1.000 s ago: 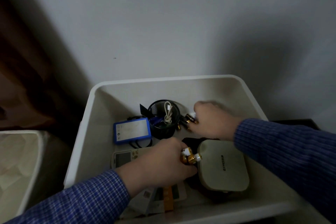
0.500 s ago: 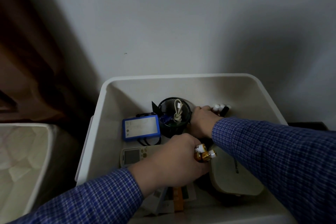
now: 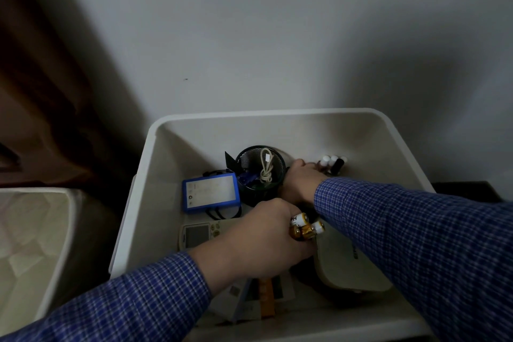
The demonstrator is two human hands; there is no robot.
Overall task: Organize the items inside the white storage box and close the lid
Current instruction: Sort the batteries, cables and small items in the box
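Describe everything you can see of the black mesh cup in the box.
The mesh cup is a round black wire-mesh holder, standing upright toward the back of the white box. A knotted white cord and something blue sit inside. The blue-framed device lies at its left; the right hand is against its right side.

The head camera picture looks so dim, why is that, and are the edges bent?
Head view: the light is weak, with big soft shadows on the wall and a dark left side. The wide lens bows the white storage box rim and stretches the sleeves. The batteries in the left hand catch a glint; the right hand stays readable.
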